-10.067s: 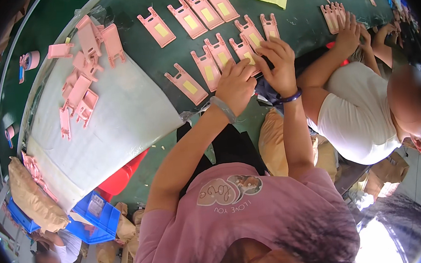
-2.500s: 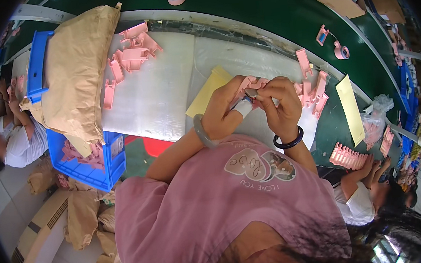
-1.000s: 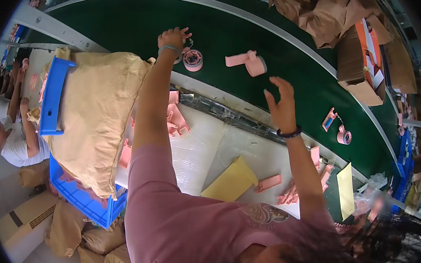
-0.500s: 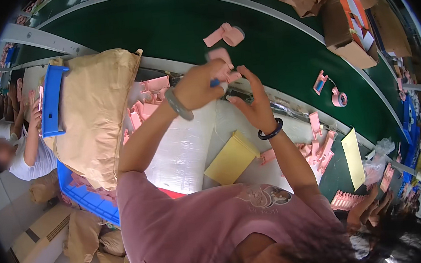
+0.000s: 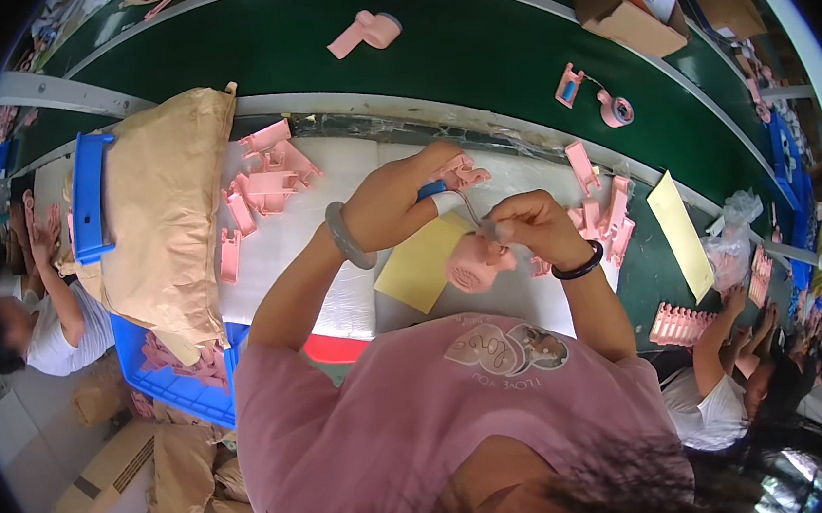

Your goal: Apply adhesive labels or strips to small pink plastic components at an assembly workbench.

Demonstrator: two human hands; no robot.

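My left hand (image 5: 392, 204) is closed around a pink plastic handle shell (image 5: 462, 168) with a blue cylinder (image 5: 432, 189) beside the fingers. A thin wire (image 5: 469, 208) runs from the shell toward my right hand (image 5: 544, 232). That hand's fingers are pinched at the top of a round pink fan head (image 5: 473, 265) with a slotted face. The fan head hangs over the bench, near a yellow sheet (image 5: 414, 274). What exactly lies between the right fingertips is partly hidden.
Loose pink shells (image 5: 268, 186) lie left, more (image 5: 613, 219) right. On the green belt (image 5: 276, 58) sit a pink fan (image 5: 367, 32) and a wired assembly (image 5: 615, 109). A large paper bag (image 5: 158, 210) and a blue crate (image 5: 184, 398) flank me; other people work at both sides.
Both hands have come down from the belt edge toward my chest and moved apart. The round fan head now shows below my right fingers, with the wire stretched between the hands. The view has shifted.
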